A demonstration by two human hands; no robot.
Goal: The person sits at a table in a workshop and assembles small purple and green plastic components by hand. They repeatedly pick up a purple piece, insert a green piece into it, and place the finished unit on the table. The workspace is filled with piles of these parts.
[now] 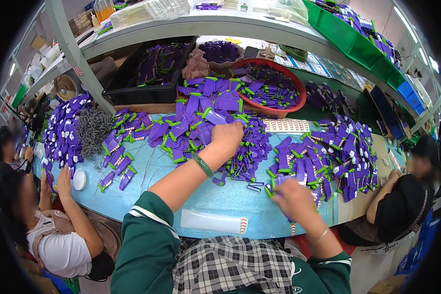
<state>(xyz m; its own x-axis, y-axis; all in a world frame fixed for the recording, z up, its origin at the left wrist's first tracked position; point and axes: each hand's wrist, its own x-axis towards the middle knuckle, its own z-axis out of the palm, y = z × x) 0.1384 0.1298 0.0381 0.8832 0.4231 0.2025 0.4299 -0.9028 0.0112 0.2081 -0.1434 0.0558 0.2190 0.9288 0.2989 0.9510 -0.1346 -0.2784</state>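
My left hand [227, 137] reaches into the middle heap of flat purple plastic pieces with green ends [201, 105]. Its fingers are bent together at the heap, and what they hold, if anything, is hidden. A green bangle [203, 165] circles that wrist. Lower and to the right, my right hand [296, 202] is at the near edge of another pile of purple and green pieces [299, 161], many bearing red-and-white striped labels. Motion blurs its fingers, so a grip cannot be made out. Before me on the blue tabletop lies a translucent strip [213, 221] with striped labels at one end.
A red basin [301, 93] and a black crate [149, 90] hold more purple pieces under the shelf [220, 30]. A label sheet [285, 126] lies behind the heaps. At left are tangled dark wire [94, 130] and a white lid [79, 179]. People sit on both sides.
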